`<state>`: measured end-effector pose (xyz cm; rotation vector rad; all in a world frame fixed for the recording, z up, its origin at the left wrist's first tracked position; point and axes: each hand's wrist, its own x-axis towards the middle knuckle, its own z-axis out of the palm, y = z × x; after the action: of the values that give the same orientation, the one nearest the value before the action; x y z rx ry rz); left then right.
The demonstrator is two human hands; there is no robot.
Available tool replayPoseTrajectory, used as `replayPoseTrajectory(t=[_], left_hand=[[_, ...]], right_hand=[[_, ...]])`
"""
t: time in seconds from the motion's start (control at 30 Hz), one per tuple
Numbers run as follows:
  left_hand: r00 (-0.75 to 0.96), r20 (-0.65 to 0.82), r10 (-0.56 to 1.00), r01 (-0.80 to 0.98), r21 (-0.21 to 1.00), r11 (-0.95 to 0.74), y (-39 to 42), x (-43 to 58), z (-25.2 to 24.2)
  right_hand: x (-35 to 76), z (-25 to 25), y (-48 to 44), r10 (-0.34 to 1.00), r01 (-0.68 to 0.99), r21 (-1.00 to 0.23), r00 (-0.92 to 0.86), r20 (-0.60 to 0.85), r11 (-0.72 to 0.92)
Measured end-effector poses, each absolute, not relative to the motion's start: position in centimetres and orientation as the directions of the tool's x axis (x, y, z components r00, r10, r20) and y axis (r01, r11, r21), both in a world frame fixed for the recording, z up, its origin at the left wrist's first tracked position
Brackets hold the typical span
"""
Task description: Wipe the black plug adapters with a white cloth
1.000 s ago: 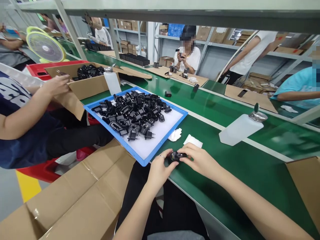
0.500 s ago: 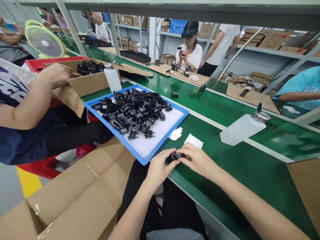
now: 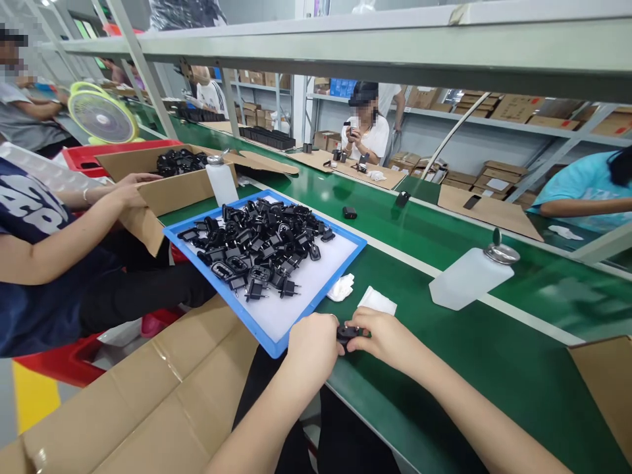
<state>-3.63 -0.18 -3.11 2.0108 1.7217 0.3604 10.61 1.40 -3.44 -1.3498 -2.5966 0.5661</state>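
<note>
Between my two hands, at the near edge of the green bench, is a black plug adapter piece (image 3: 347, 333). My left hand (image 3: 315, 343) grips its left end, its knuckles turned up and most of the fingers hidden. From the other side, the thumb and fingers of my right hand (image 3: 379, 333) pinch the right end. To the left, a blue-rimmed tray (image 3: 320, 297) with a white bottom bears a heap of black plug adapters (image 3: 257, 243), some with metal pins showing. Just beyond my hands lie a crumpled white cloth (image 3: 340, 288) and a folded white cloth (image 3: 377, 301).
A white pump bottle (image 3: 467, 280) stands at the right and another pump bottle (image 3: 222, 181) behind the tray. A coworker's hands are at a cardboard box (image 3: 182, 192) on the left. Cardboard (image 3: 197, 382) fills the lower left. An overhead beam (image 3: 345, 49) crosses the top.
The view has tilted up, so things sit lower in the picture. My left hand has turned over further, knuckles up, around the plug adapter piece. The coworker's hand at the box has lowered.
</note>
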Motion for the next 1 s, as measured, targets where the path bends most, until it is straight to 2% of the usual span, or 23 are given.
replayPoseTrajectory(t=[0.07, 0.27, 0.33, 0.43, 0.5, 0.57, 0.67, 0.87, 0.93, 1.0], left_hand=[[0.206, -0.125, 0.970, 0.881, 0.456, -0.128, 0.5, -3.4, -2.5], [0.201, -0.198, 0.959, 0.923, 0.367, -0.118, 1.2, -2.1, -1.9], [0.206, -0.226, 0.952, 0.925, 0.363, -0.114, 1.1, -2.1, -1.8], [0.274, -0.247, 0.929, 0.905, 0.394, -0.162, 0.8, -3.0, -1.9], [0.352, -0.233, 0.907, 0.852, 0.480, -0.207, 0.7, -4.0, -2.4], [0.388, -0.200, 0.900, 0.784, 0.586, -0.207, 0.6, -4.9, -3.1], [0.347, -0.190, 0.918, 0.761, 0.630, -0.157, 0.8, -5.3, -3.5], [0.229, -0.353, 0.907, 0.907, 0.415, -0.068, 1.9, -2.6, -1.7], [0.199, -0.355, 0.914, 0.905, 0.424, -0.032, 2.2, -1.8, -1.2], [0.206, -0.344, 0.916, 0.893, 0.448, -0.032, 2.1, -1.6, -1.1]], right_hand=[[10.5, -3.2, 1.6, 0.819, 0.766, -0.398, -0.571, -0.061, 0.504], [9.6, -2.0, 1.4, 0.836, 0.837, -0.262, -0.527, -0.151, 0.481], [9.6, -2.1, 1.3, 0.840, 0.832, -0.309, -0.521, -0.148, 0.462], [10.4, -3.1, 1.2, 0.861, 0.787, -0.484, -0.494, -0.123, 0.382], [10.9, -3.8, 1.1, 0.863, 0.730, -0.602, -0.488, -0.128, 0.324], [11.3, -4.1, 1.2, 0.860, 0.693, -0.664, -0.488, -0.148, 0.280], [11.2, -3.8, 1.5, 0.849, 0.707, -0.662, -0.488, -0.202, 0.249], [10.3, -3.1, 2.1, 0.825, 0.789, -0.541, -0.495, -0.275, 0.293], [10.4, -2.8, 2.4, 0.798, 0.778, -0.549, -0.524, -0.298, 0.306], [10.9, -2.4, 3.8, 0.696, 0.731, -0.601, -0.614, -0.372, 0.324]])
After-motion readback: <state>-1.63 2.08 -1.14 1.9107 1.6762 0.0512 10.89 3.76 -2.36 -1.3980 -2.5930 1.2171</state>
